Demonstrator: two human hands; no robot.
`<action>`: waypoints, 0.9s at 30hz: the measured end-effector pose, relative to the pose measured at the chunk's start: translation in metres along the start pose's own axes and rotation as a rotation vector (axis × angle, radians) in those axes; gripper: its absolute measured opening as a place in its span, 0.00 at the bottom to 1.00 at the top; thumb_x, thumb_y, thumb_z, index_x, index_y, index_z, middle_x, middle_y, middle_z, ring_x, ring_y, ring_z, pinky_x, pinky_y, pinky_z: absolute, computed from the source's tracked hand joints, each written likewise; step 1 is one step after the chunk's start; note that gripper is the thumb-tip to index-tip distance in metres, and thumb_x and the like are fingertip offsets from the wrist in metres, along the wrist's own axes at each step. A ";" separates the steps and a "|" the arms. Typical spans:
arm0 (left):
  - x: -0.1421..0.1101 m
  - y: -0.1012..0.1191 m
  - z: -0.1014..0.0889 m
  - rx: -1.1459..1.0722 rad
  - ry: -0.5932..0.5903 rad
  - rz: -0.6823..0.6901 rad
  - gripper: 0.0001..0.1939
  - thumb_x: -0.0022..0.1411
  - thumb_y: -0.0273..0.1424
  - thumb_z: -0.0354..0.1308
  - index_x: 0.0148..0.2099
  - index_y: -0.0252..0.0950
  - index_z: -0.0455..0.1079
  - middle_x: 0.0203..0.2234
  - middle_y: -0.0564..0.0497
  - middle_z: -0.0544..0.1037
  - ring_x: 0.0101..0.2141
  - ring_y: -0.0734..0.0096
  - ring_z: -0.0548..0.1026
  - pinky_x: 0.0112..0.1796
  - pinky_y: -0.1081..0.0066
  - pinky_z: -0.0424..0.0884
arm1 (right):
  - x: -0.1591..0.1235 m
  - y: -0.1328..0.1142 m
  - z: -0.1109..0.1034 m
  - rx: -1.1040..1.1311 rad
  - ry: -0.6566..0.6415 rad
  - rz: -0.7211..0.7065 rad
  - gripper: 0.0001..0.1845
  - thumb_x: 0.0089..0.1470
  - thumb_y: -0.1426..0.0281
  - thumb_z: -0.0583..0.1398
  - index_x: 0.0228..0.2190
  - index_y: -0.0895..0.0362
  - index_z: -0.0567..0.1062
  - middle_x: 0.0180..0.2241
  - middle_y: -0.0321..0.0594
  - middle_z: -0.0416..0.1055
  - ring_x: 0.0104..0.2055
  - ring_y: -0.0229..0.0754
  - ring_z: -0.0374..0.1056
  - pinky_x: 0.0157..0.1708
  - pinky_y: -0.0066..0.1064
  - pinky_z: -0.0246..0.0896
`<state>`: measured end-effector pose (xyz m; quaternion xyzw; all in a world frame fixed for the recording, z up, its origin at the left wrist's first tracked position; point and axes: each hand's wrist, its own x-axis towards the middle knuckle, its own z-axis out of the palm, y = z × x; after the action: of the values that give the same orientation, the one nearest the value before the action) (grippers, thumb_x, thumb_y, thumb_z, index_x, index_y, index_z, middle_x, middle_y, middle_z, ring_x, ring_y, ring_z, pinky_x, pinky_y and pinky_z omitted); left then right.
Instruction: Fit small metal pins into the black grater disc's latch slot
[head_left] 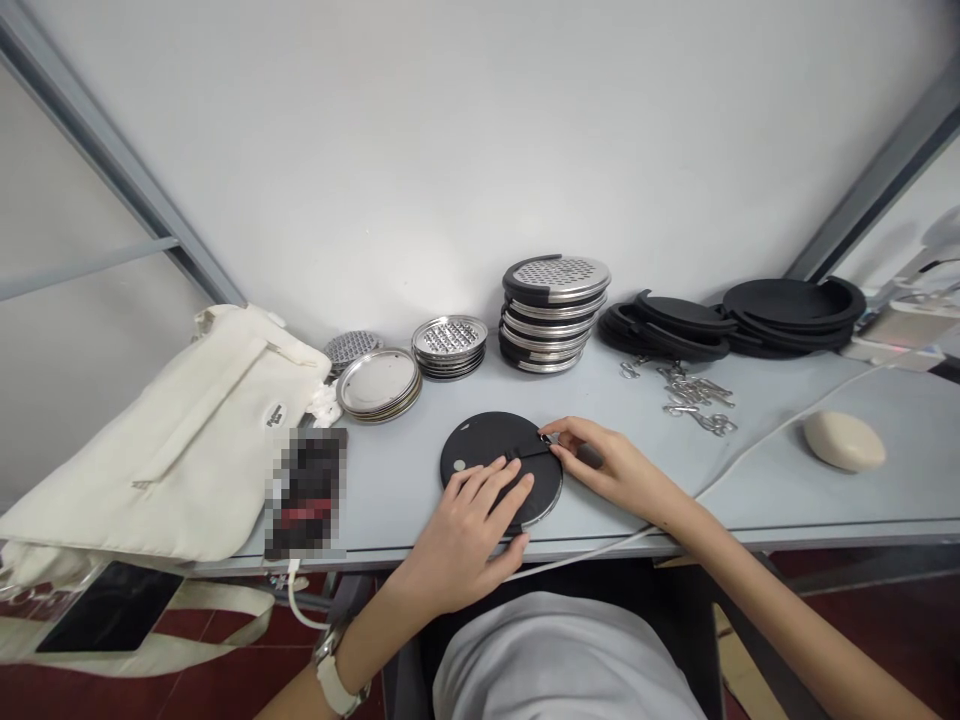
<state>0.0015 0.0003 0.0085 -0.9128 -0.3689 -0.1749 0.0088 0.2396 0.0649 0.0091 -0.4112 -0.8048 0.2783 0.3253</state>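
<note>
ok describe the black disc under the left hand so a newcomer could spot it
On the grey table, find the tall stack of silver-and-black round plates. Nearer the person lies a flat black disc, the left hand on it and the right hand at its edge. Unlike the black discs piled further right, it lies apart, showing a grey dot.

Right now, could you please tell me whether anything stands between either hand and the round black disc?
Nothing visible does: the left hand lies on the round black disc, and the right hand pinches a small shiny metal piece at its edge.
</note>
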 end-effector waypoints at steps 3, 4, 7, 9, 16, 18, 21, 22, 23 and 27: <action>0.000 0.000 0.000 0.001 0.005 0.003 0.27 0.66 0.32 0.51 0.66 0.34 0.56 0.62 0.42 0.62 0.62 0.58 0.57 0.57 0.55 0.59 | 0.000 -0.001 0.000 -0.012 -0.002 0.001 0.13 0.62 0.64 0.53 0.45 0.55 0.70 0.31 0.40 0.71 0.34 0.43 0.68 0.37 0.35 0.65; -0.001 0.000 0.000 0.002 0.006 0.003 0.27 0.66 0.33 0.51 0.66 0.34 0.56 0.62 0.42 0.62 0.62 0.58 0.57 0.57 0.55 0.59 | 0.001 -0.001 0.000 -0.014 -0.007 0.003 0.13 0.63 0.64 0.53 0.45 0.55 0.71 0.30 0.39 0.71 0.33 0.42 0.68 0.37 0.34 0.65; -0.001 0.000 0.000 -0.001 0.002 0.003 0.27 0.66 0.33 0.51 0.66 0.34 0.56 0.62 0.42 0.61 0.62 0.58 0.57 0.58 0.55 0.58 | 0.000 -0.001 0.000 -0.011 -0.017 0.014 0.14 0.63 0.63 0.52 0.46 0.55 0.70 0.27 0.36 0.68 0.29 0.41 0.65 0.32 0.31 0.63; -0.001 0.000 0.000 -0.002 -0.004 0.001 0.27 0.66 0.33 0.51 0.66 0.34 0.55 0.62 0.42 0.61 0.62 0.58 0.56 0.58 0.56 0.58 | 0.000 -0.001 0.000 -0.005 -0.020 0.021 0.15 0.63 0.62 0.51 0.47 0.55 0.70 0.26 0.35 0.66 0.28 0.40 0.64 0.30 0.30 0.61; -0.001 0.000 0.001 0.001 0.008 0.001 0.27 0.66 0.33 0.50 0.66 0.34 0.56 0.62 0.42 0.62 0.62 0.58 0.57 0.58 0.55 0.58 | -0.001 0.000 0.001 -0.011 -0.029 0.035 0.16 0.64 0.61 0.51 0.46 0.55 0.69 0.23 0.32 0.63 0.24 0.38 0.60 0.27 0.28 0.59; -0.001 -0.001 0.000 0.003 0.010 0.003 0.27 0.66 0.33 0.51 0.65 0.34 0.56 0.62 0.42 0.62 0.62 0.58 0.57 0.58 0.55 0.58 | -0.001 0.000 0.000 -0.013 -0.030 0.039 0.16 0.64 0.60 0.51 0.46 0.55 0.69 0.23 0.32 0.64 0.25 0.38 0.61 0.27 0.28 0.59; -0.001 -0.001 0.000 0.000 0.002 0.004 0.27 0.67 0.33 0.50 0.66 0.34 0.56 0.63 0.42 0.61 0.63 0.58 0.56 0.58 0.55 0.58 | -0.001 0.000 0.000 -0.016 -0.026 0.037 0.15 0.63 0.61 0.51 0.45 0.55 0.70 0.24 0.33 0.65 0.26 0.39 0.63 0.29 0.29 0.61; -0.001 -0.001 0.000 -0.001 -0.004 0.003 0.27 0.67 0.33 0.50 0.66 0.34 0.55 0.63 0.42 0.60 0.63 0.58 0.56 0.58 0.55 0.57 | -0.001 0.000 0.000 -0.017 -0.023 0.033 0.15 0.63 0.61 0.51 0.45 0.55 0.70 0.25 0.34 0.66 0.27 0.39 0.64 0.30 0.30 0.62; -0.001 -0.001 0.000 -0.001 -0.011 0.001 0.27 0.67 0.33 0.50 0.66 0.34 0.55 0.63 0.43 0.60 0.63 0.58 0.55 0.58 0.55 0.57 | 0.000 0.000 0.000 -0.018 -0.020 0.030 0.15 0.63 0.62 0.51 0.45 0.55 0.71 0.26 0.34 0.67 0.27 0.40 0.64 0.31 0.30 0.62; -0.001 0.000 0.001 0.000 -0.026 -0.003 0.28 0.66 0.33 0.50 0.66 0.33 0.54 0.63 0.43 0.59 0.63 0.58 0.55 0.59 0.55 0.56 | 0.001 -0.001 -0.001 -0.026 0.000 0.009 0.14 0.62 0.63 0.53 0.45 0.56 0.72 0.30 0.39 0.72 0.32 0.42 0.68 0.36 0.33 0.65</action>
<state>0.0009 0.0002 0.0073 -0.9144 -0.3704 -0.1629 0.0037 0.2395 0.0651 0.0106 -0.4189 -0.8065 0.2692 0.3188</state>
